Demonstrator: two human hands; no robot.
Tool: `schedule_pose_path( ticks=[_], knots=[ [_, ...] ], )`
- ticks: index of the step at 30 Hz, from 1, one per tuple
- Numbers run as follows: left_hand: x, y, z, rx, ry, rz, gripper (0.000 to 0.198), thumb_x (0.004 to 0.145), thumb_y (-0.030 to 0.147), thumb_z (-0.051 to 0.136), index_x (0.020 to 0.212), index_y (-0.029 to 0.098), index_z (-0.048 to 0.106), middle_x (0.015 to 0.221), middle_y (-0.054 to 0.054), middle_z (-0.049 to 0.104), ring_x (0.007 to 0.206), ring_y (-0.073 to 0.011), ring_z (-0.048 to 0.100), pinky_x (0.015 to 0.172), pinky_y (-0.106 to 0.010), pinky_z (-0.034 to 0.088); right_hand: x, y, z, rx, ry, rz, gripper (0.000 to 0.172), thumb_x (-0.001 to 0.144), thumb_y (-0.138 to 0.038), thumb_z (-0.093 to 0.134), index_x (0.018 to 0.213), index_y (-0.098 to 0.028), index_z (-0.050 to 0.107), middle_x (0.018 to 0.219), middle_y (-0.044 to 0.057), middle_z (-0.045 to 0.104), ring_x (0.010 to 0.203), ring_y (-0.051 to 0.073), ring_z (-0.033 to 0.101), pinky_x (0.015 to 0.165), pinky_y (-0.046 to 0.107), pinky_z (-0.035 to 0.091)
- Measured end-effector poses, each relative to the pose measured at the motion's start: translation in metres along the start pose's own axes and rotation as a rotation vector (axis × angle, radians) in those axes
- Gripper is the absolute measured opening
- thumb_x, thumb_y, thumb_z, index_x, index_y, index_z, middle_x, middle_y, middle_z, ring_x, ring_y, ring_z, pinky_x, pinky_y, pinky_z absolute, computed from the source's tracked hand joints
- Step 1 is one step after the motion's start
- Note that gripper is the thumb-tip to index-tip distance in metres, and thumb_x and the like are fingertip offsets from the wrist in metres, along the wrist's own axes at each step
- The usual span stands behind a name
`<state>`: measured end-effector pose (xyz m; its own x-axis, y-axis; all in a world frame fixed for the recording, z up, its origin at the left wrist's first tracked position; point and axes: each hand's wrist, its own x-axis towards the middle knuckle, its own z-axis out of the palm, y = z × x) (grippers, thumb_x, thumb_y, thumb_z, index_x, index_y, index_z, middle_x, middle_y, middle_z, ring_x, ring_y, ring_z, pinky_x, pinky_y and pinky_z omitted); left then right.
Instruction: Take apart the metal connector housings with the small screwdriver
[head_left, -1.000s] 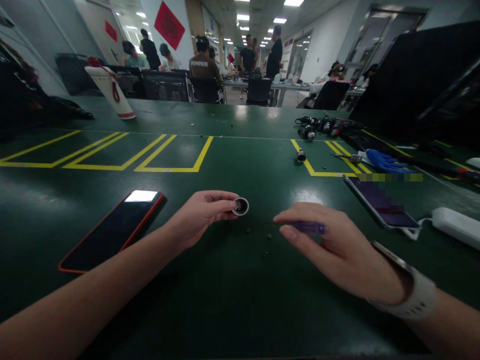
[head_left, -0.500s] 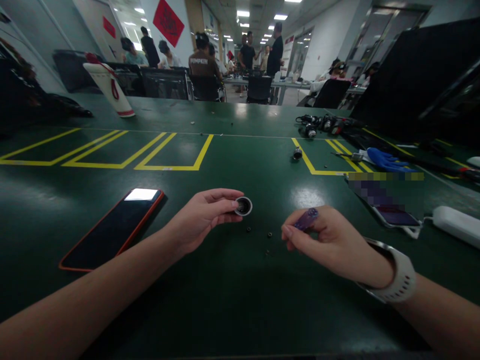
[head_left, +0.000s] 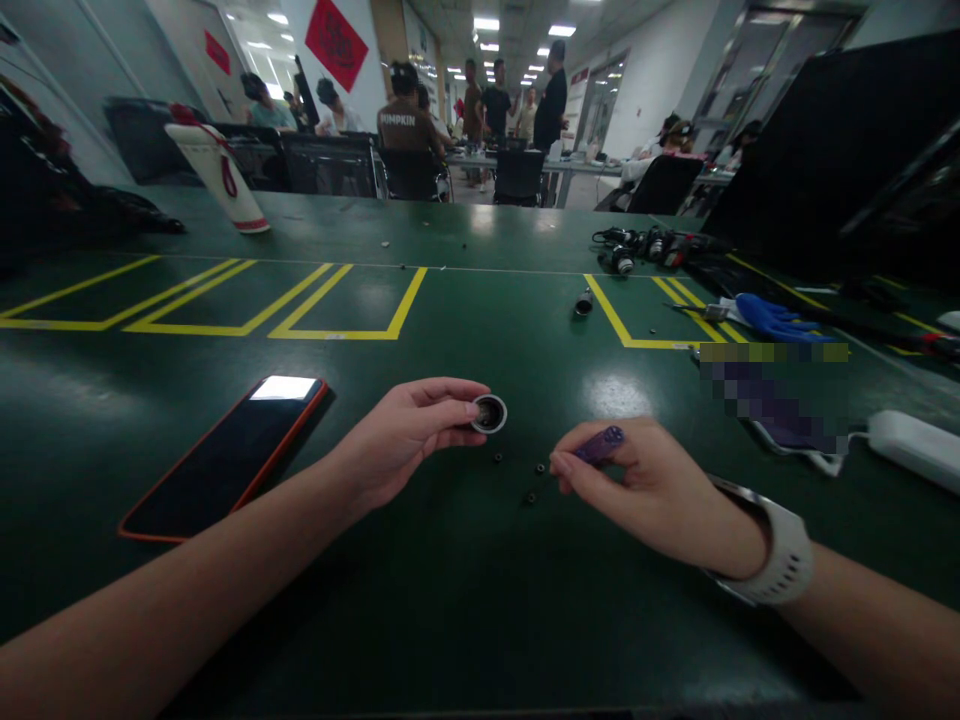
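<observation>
Fingers of the left hand [head_left: 412,432] pinch a short, round, silver-rimmed metal cup [head_left: 493,414] against the thumb, just above the dark-green table [head_left: 390,620] in the head view. At about four o'clock from that cup, the right hand [head_left: 641,475] pinches a slim purple plastic tool handle [head_left: 601,446] between thumb and fingers; its working end can't be made out. Tool and cup are apart.

Handling the cup well would, I judge, call for a firm hold on its outer wall, with the mouth turned towards the eyes and the left thumb drawn back off the rim, where it covers part of the opening. A light, pen-like grip should suit the tool best. Three small, dark, ring-shaped pieces [head_left: 540,468] lie loose between roughly five and six o'clock, where a sleeve or wrist could easily scatter them.

As for containers, the cup's inside is dark, with some paler detail by the thumb too small to identify. A second silver metal cylinder [head_left: 583,304] lies at one o'clock, contents unclear. At ten o'clock leans a tall, off-white, red-trimmed container [head_left: 225,180]; its inside is hidden.
</observation>
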<state>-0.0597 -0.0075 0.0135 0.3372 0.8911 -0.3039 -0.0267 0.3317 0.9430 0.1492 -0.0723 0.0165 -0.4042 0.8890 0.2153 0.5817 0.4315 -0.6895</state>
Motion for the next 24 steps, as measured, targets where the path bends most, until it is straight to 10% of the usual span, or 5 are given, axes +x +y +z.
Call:
schedule_pose_path(
  ticks=[24],
  knots=[
    [-0.0026,0.0029,0.0052,0.005,-0.004,-0.004,0.015,0.071,0.013,0.068,0.085,0.017,0.07,0.087,-0.004,0.072,0.081,-0.0161,0.064,0.071,-0.028,0.053,0.001,0.0045,0.0073,0.04,-0.038,0.047,0.022,0.097,-0.033,0.031,0.091,-0.018,0.047,0.076,0.001,0.06,0.065,0.012,0.057,0.059,0.026,0.043]
  ],
)
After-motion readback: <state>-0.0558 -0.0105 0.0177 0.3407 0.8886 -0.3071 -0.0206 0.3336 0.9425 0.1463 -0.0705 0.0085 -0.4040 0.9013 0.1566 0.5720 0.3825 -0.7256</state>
